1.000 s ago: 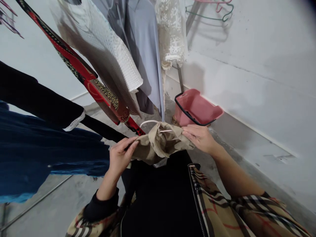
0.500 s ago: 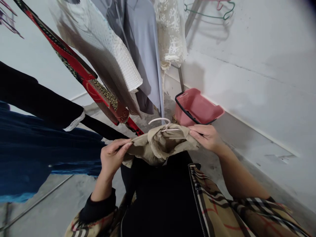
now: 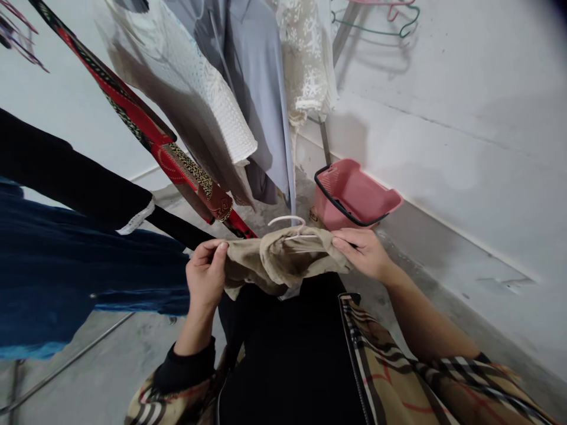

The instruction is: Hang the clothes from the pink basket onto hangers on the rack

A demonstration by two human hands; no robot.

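Note:
A beige collared garment (image 3: 283, 260), which looks like a shirt or jacket, is stretched between my hands in front of my body. Inside its neck sits a pale pink hanger (image 3: 287, 221), its hook sticking up above the collar and most of its arms hidden by cloth. My left hand (image 3: 206, 268) pinches the garment's left shoulder between thumb and fingers. At the opposite shoulder, my right hand (image 3: 364, 252) grips the fabric with closed fingers. The lower part of the garment hangs down, partly out of sight against my dark clothes.
Ahead hang a white knit top (image 3: 221, 112), a grey-blue shirt (image 3: 257, 88) and a cream lace garment (image 3: 305, 65). Red patterned cloth (image 3: 163, 153) and dark blue clothing (image 3: 88, 265) hang at left. A pink basket (image 3: 354, 195) stands by the wall; a green hanger (image 3: 376, 26) is above.
My left hand has shifted slightly right, its thumb now more upright on the shoulder. My right hand has moved a little left, bringing the shoulders closer. The hanger's hook sits slightly lower.

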